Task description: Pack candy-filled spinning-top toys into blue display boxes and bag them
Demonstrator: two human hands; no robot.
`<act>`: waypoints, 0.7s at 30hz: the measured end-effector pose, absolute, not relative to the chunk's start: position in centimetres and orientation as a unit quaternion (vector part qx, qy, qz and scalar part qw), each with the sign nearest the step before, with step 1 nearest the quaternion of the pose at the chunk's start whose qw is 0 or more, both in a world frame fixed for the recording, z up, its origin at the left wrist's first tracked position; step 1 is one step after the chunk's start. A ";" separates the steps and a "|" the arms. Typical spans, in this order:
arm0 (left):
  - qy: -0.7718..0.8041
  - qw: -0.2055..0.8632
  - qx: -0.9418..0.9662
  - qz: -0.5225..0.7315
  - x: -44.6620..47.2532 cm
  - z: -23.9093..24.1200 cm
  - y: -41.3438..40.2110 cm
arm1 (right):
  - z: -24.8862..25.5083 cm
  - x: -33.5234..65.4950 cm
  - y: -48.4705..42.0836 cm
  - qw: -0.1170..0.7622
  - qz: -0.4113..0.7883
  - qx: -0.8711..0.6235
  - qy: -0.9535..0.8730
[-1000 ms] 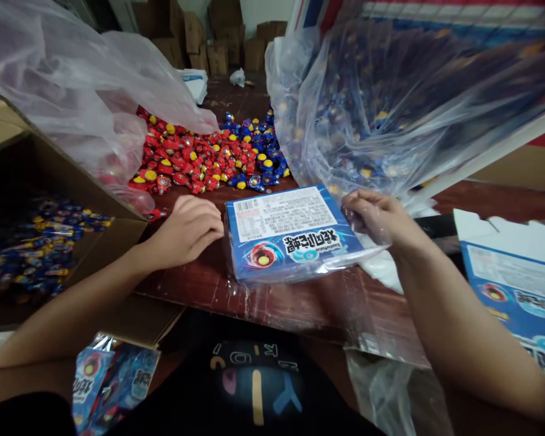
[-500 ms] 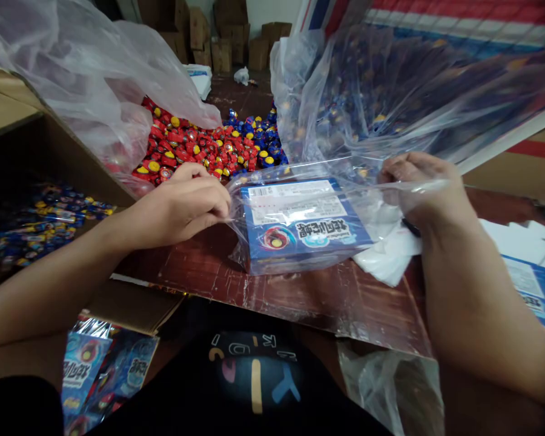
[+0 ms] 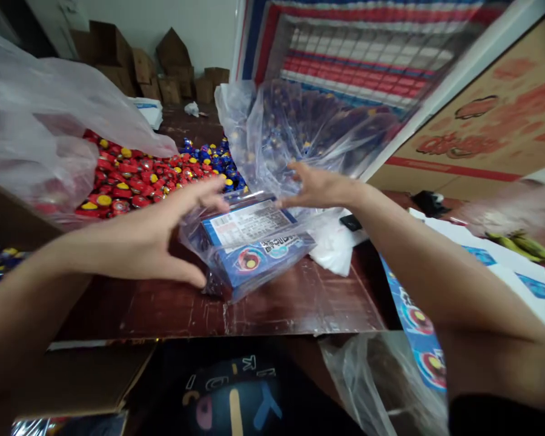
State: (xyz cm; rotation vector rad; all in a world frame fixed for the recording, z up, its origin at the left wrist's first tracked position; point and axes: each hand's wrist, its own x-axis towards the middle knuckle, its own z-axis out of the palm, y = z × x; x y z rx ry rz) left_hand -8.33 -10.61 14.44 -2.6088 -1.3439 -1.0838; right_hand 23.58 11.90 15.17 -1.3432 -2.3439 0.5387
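A blue printed box [image 3: 254, 242] sits inside a clear plastic bag, tilted, on the dark red table [image 3: 277, 303]. My left hand [image 3: 163, 236] spans the box's left end, thumb at the near edge and fingers stretched over the top, gripping it through the bag. My right hand [image 3: 320, 188] is at the box's far right corner with fingers spread, its thumb touching the bag. Behind the box lies a heap of small red toys [image 3: 127, 175] and blue toys [image 3: 209, 157].
A large clear bag [image 3: 49, 121] covers the red heap at left; another clear bag [image 3: 309, 127] of blue toys stands behind my right hand. Flat blue printed cartons [image 3: 418, 321] lie at right, a white bag [image 3: 331, 248] beside the box, a cardboard box [image 3: 9, 218] at left.
My hands let go of the bag's mouth and moved onto the box's ends. The box has tipped up and turned. My head has lifted, showing more of the wall.
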 end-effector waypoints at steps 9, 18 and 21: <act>-0.407 -0.127 -0.756 -0.496 -8.8 13.2 -10.8 | 22.7 19.9 8.2 0.218 -0.041 -0.415 -0.882; -0.473 -0.073 -0.725 -0.495 -7.7 12.5 -10.6 | 21.4 11.3 1.7 -0.034 0.484 -0.313 -0.817; -0.471 0.000 -0.731 -0.495 -7.9 13.3 -11.3 | 22.1 11.3 1.2 -0.073 0.515 -0.323 -0.791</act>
